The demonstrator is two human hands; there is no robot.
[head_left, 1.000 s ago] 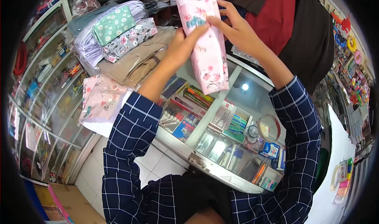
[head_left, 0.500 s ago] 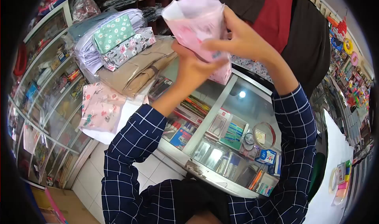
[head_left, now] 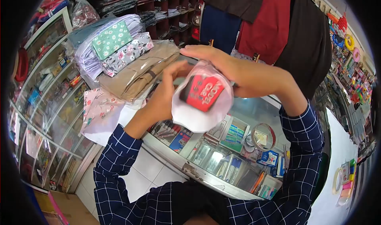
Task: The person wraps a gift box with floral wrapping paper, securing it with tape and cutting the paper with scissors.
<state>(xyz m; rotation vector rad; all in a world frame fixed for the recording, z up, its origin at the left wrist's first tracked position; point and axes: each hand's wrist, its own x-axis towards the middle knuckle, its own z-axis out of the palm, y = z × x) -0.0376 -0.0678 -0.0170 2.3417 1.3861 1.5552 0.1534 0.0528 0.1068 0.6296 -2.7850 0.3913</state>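
Note:
Above the glass counter, a tube of pink wrapping paper (head_left: 194,122) points its open end at me. Inside it sits a red box (head_left: 206,91) with a dark side and pale lettering that seems to include "CAR". My left hand (head_left: 160,98) curls against the left side of the paper, with its fingers toward the far end. From the right, my right hand (head_left: 230,68) lies over the far side and clasps the wrapped box, its fingers stretched to the left. The paper hides some of the fingertips.
Under my hands is a glass display counter (head_left: 190,167) of stationery. To its left lie floral wrapping paper (head_left: 101,110), a plastic-wrapped brown garment (head_left: 135,80) and green floral packets (head_left: 111,38). Dark and red cloths (head_left: 266,30) hang behind; a glass cabinet (head_left: 43,118) stands left.
The pink-wrapped box has come down and nearer, and its open end has tipped toward me, showing the red box. My right hand has moved down and over the far side; my left has shifted left.

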